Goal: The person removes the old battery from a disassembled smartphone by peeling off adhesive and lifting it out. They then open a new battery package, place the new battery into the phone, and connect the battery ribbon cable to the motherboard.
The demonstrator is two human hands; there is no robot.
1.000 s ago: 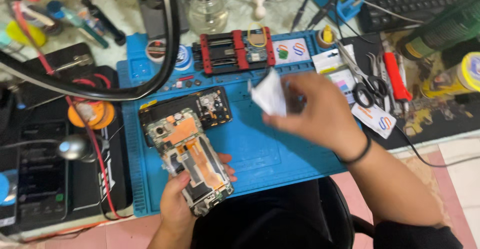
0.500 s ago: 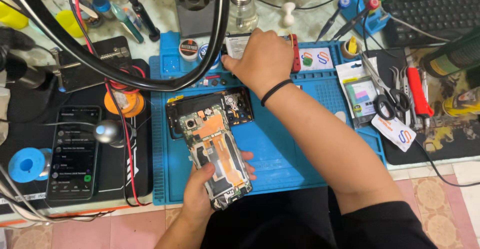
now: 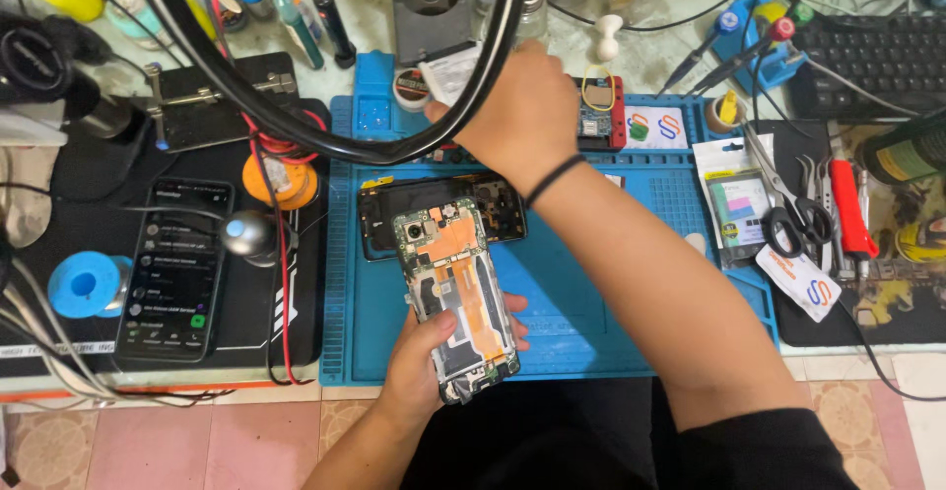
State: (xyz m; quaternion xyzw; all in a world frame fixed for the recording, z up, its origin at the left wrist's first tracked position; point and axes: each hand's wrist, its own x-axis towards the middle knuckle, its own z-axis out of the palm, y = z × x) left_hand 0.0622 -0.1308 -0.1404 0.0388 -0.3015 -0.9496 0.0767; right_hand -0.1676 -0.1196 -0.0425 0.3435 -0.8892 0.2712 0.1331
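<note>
My left hand grips an opened phone by its lower end, its orange flex cables and circuit board facing up over the blue work mat. A detached black phone frame lies on the mat just behind it. My right hand, with a black band on the wrist, reaches to the mat's far edge and pinches a white paper-like piece next to a small round tin. A red board holder sits right of that hand.
A lit black phone and a blue solder spool lie on the black mat at left. Thick black cables arc overhead. Scissors, tweezers, a red-handled tool and a keyboard fill the right side.
My right hand has carried the white piece from mid-mat to the far edge of the mat. My left hand has kept hold of the opened phone.
</note>
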